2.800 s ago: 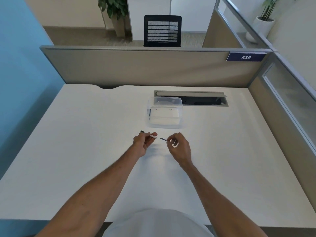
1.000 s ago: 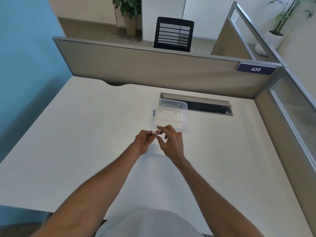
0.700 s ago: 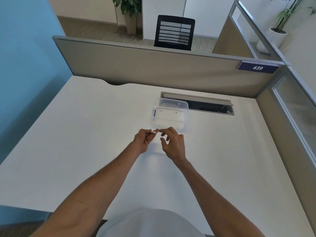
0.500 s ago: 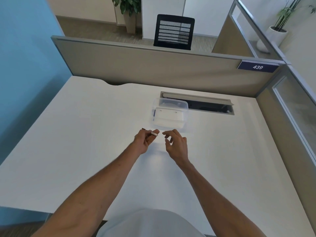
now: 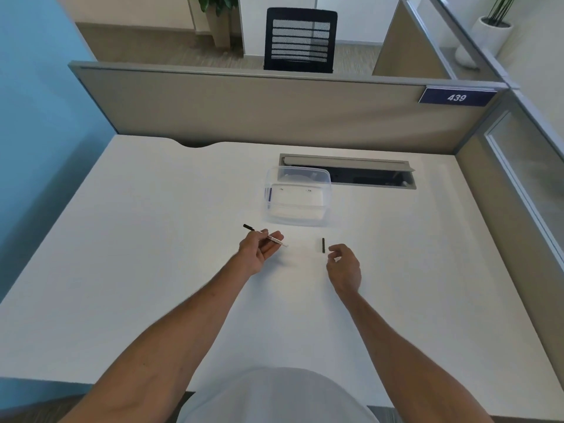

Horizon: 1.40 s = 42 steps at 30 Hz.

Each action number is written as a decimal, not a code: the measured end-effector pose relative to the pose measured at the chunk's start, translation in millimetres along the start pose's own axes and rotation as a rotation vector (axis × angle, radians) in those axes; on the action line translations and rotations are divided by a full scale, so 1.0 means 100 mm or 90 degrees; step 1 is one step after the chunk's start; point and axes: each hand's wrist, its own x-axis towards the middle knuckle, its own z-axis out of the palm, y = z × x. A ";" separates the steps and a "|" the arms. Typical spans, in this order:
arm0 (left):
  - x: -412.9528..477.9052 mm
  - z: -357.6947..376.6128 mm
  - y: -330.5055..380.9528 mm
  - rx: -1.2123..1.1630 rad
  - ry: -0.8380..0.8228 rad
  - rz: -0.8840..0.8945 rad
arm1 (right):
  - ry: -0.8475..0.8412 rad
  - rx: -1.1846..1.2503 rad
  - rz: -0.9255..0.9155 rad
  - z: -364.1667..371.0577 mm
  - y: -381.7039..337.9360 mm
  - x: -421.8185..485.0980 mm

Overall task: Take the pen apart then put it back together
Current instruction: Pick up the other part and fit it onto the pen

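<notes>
Pen work is spread over a white desk (image 5: 152, 270), a broad surface bounded along its far edge by a beige partition (image 5: 244, 108) that carries a blue plate reading 439 (image 5: 457, 97) near the far right corner. Set into the desk close to that far edge, right of the middle, is a grey cable tray (image 5: 348, 170) with its flap raised. Touching the near left part of this tray stands a clear plastic box (image 5: 297, 196), its contents too pale to tell. Both bare forearms reach in from the near edge toward the middle of the surface. The left hand (image 5: 256, 254) is held palm up just above the desk, thumb and fingers pinched around the pen body (image 5: 267, 236), which lies slanted across the fingers: its black end points toward the far left corner, its white tip toward the right edge. The right hand (image 5: 343, 267) hovers well apart from the left, fingers loosely curled and holding nothing. Just beside its fingertips (image 5: 331, 248), on the desk and nearer the box, lies a small black pen piece (image 5: 323, 245), set lengthwise toward the far edge, whether touched or not I cannot tell.
</notes>
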 end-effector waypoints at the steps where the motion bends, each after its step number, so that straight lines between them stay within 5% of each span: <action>1: 0.01 0.00 -0.01 0.009 0.002 0.000 | -0.007 -0.014 0.000 0.00 0.01 0.01; 27: 0.13 -0.01 -0.02 0.041 0.003 -0.018 | -0.030 -0.122 0.047 0.11 -0.19 0.22; 42: -0.03 -0.02 -0.04 0.008 0.013 0.030 | -0.059 -0.005 -0.123 0.05 -0.35 -0.08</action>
